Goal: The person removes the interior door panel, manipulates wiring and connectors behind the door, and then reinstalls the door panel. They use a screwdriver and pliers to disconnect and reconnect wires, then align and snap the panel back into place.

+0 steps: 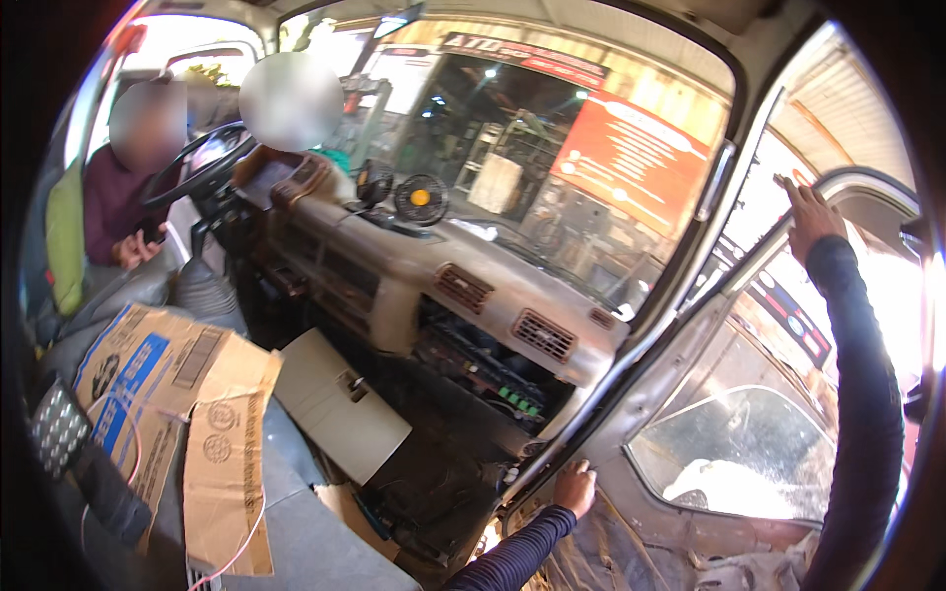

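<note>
I am at the open passenger side of a worn vehicle cab. My right hand [816,222] is raised at the upper corner of the door's window frame [764,254], fingers bent over its edge. Low down beside the end of the dashboard [434,261], my left hand [574,488] is closed near the door opening's edge; whatever is in its fingers is hidden. The door's inner side [680,458] is bare, with a clear window pane [744,453] in its lower part and a torn, crumpled covering [611,552] below my left hand.
An open dashboard cavity shows wiring and green connectors [520,399]. Flattened cardboard [222,473] lies on the seats, with a pale panel [340,404] beside it. A small fan [421,199] stands on the dashboard. Behind the steering wheel [197,163] sits a person [113,212]; another is beyond the windscreen.
</note>
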Demonstrator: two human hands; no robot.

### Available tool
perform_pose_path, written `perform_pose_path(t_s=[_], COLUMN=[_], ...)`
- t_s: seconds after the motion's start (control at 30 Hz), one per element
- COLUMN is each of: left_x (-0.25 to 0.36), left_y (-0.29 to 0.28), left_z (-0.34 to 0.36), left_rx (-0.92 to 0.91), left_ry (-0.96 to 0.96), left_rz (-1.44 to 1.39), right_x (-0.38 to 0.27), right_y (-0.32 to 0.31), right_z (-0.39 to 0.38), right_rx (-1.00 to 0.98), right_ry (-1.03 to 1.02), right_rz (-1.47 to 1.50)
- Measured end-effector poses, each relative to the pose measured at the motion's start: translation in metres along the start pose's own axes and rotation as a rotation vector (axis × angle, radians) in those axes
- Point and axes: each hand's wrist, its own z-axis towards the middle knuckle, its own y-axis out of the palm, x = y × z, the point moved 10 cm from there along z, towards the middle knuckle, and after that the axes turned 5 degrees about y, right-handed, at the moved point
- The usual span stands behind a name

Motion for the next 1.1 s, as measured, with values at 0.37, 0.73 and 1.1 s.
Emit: perform_pose_path(t_s=[0.37,0.73,1.1], left_x=[-0.01,-0.014,-0.046], left_y=[-0.009,-0.014,0.038], left_z=[0.01,0.019,-0.005], left_rx=[0.025,-0.112,0.075], left_ry=[0.002,0.075,-0.329], left_rz=[-0.127,-0.111,-0.361], right_x=[0.003,-0.132,-0.115], right_y=[0.027,0.049,0.198], right_z=[-0.051,-0.401,-0.515], right_rx=[-0.42,-0.99,-0.97], right_ry=[-0.157,-0.737,-0.699], right_rz=[0.25,0.271,0.24])
